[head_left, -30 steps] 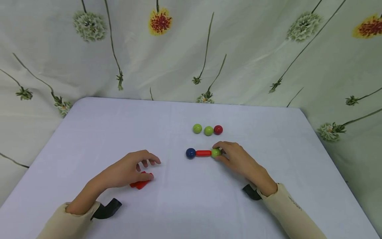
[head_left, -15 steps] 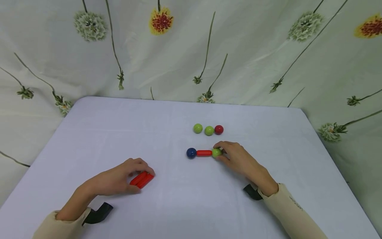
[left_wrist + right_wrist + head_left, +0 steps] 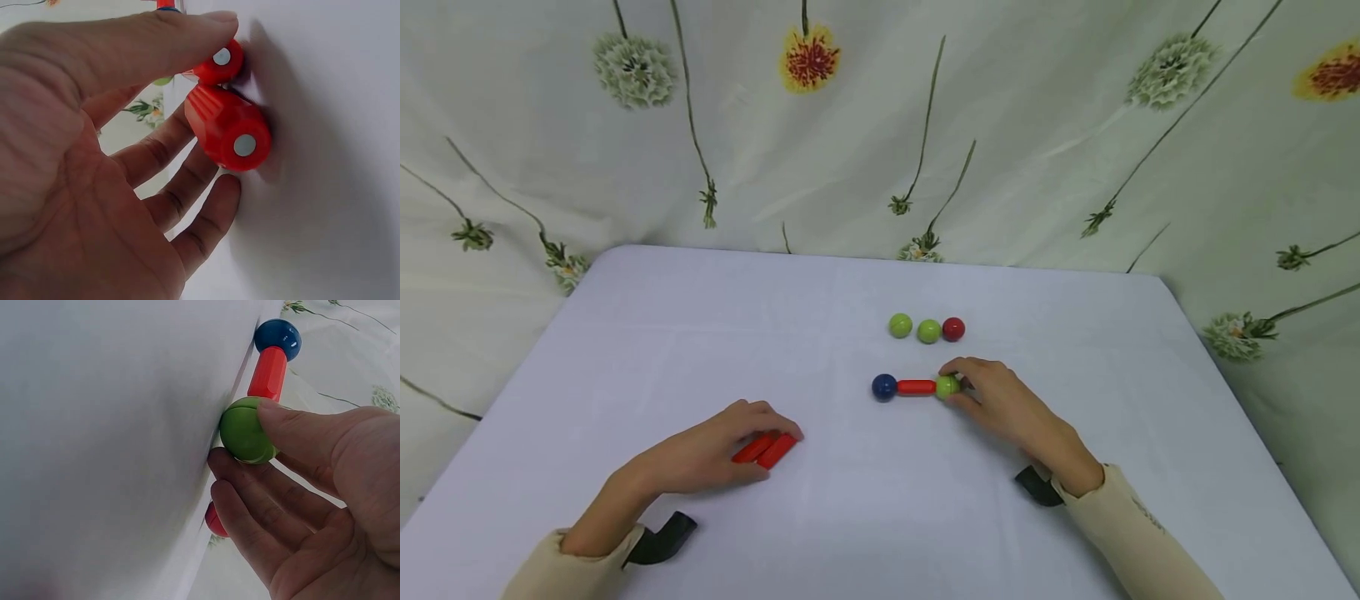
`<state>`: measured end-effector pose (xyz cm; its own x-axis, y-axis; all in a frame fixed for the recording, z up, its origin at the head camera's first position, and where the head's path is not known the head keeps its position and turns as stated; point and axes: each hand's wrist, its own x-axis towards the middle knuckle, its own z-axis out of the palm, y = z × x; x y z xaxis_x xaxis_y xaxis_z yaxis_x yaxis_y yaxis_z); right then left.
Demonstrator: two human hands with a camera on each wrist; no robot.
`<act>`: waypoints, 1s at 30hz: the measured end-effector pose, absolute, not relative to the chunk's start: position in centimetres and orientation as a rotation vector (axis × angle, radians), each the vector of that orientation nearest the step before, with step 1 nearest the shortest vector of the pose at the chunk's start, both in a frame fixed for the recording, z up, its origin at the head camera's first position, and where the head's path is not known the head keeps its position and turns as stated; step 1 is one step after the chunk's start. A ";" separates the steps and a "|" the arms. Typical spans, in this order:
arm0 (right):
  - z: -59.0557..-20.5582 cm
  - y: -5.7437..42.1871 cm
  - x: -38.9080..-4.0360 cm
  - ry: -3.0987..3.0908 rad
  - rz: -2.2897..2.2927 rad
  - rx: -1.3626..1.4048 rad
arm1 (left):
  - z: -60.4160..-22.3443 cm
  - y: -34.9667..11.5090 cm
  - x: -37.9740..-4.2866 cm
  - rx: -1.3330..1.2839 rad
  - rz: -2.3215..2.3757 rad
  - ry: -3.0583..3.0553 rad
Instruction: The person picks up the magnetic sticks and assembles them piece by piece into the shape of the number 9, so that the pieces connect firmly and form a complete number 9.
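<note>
My left hand (image 3: pixel 722 450) curls over two red magnetic sticks lying side by side on the table. Its thumb and fingers pinch the right-hand stick (image 3: pixel 777 451); in the left wrist view the thumb lies against that stick (image 3: pixel 222 57). The other red stick (image 3: pixel 234 134), with a round silver end, lies beside it, close to the fingers. My right hand (image 3: pixel 1003 400) pinches a green ball (image 3: pixel 245 432) between thumb and fingers. That ball joins one end of a red stick (image 3: pixel 916 387), whose other end meets a dark blue ball (image 3: pixel 884 387).
Behind the joined piece, two green balls (image 3: pixel 900 325) and a red ball (image 3: pixel 953 329) sit in a row. A white cloth (image 3: pixel 865 517) covers the table, and a flowered curtain (image 3: pixel 850 167) hangs beyond its far edge. Black wrist mounts (image 3: pixel 662 537) project under both sleeves.
My left hand came down over the two red sticks, then shifted slightly right, sliding the right-hand stick away from the other. The right hand keeps its hold on the green ball.
</note>
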<state>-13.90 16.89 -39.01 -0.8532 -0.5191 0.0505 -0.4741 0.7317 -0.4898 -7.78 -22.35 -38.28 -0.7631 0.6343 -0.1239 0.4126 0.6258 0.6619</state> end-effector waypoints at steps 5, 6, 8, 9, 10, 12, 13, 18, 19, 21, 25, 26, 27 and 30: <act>-39.0 17.2 -13.9 2.830 -0.792 -0.838 | -38.0 -21.6 -8.2 0.809 0.848 2.510; -39.0 17.2 -13.9 2.829 -0.794 -0.846 | -38.0 -21.4 -8.3 0.795 0.840 2.511; -38.9 17.2 -13.9 2.827 -0.795 -0.859 | -37.9 -21.1 -8.4 0.772 0.826 2.518; -38.9 17.2 -13.9 2.828 -0.795 -0.865 | -37.9 -21.0 -8.5 0.770 0.824 2.520; -39.0 17.2 -13.9 2.831 -0.790 -0.871 | -37.9 -20.9 -8.6 0.766 0.824 2.526; -39.0 17.2 -14.0 2.834 -0.785 -0.871 | -38.0 -20.6 -8.8 0.766 0.842 2.537; -39.0 17.2 -14.0 2.834 -0.784 -0.870 | -38.1 -20.5 -8.8 0.767 0.856 2.542; -39.0 17.1 -14.0 2.834 -0.773 -0.860 | -38.5 -20.3 -9.1 0.756 0.910 2.566; -39.0 17.1 -13.9 2.834 -0.772 -0.856 | -38.6 -20.2 -9.2 0.757 0.912 2.574; -39.1 17.2 -13.9 2.835 -0.768 -0.850 | -38.7 -20.0 -9.4 0.750 0.918 2.590; -39.1 17.2 -13.9 2.836 -0.767 -0.844 | -38.8 -19.4 -9.7 0.748 0.940 2.622; -39.1 17.2 -13.9 2.836 -0.766 -0.844 | -38.8 -19.2 -9.8 0.742 0.950 2.627; -39.1 17.2 -13.9 2.836 -0.767 -0.844 | -38.8 -19.1 -9.8 0.742 0.959 2.628; -39.1 17.2 -14.0 2.835 -0.760 -0.847 | -38.8 -18.5 -10.0 0.729 0.993 2.620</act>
